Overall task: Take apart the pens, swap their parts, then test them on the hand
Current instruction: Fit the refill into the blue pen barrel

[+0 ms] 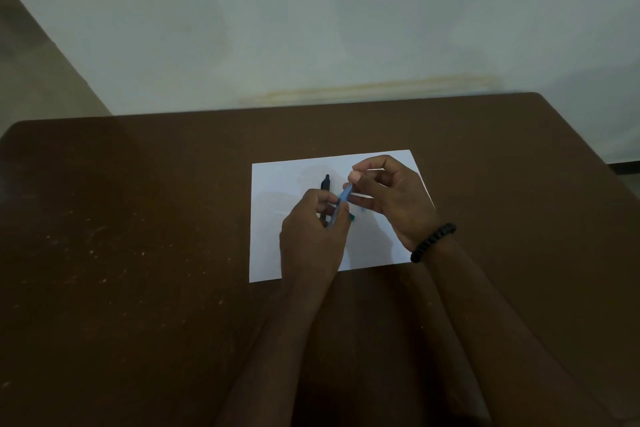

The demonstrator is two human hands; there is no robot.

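Desk: We see a brown desk with small pale specks on its top. It fills the lower part of the view.
Paper: We see a white sheet of paper lying flat on the desk. We use the paper as our marker for where things are.
Black pen: We see a black pen lying on the paper, near the middle of the sheet. Its far end points away from us. Its near end is hidden behind the left hand.
Blue pen: We see a blue pen held up over the middle of the paper, just beside the black pen. It tilts, with its top end leaning toward the right hand.
Green bit: We see a small green bit at the edge of the left hand, over the paper. We cannot tell what part it is.
Left hand: Our left hand is over the near middle of the paper. Its fingers are curled around the lower part of the blue pen and grip it.
Right hand: Our right hand is over the right side of the paper. Its thumb and fingers come together at the top end of the blue pen and pinch it.
Bracelet: We see a black bead bracelet on the right wrist, at the right edge of the paper.
Wall: We see a pale wall behind the desk, far past the paper.
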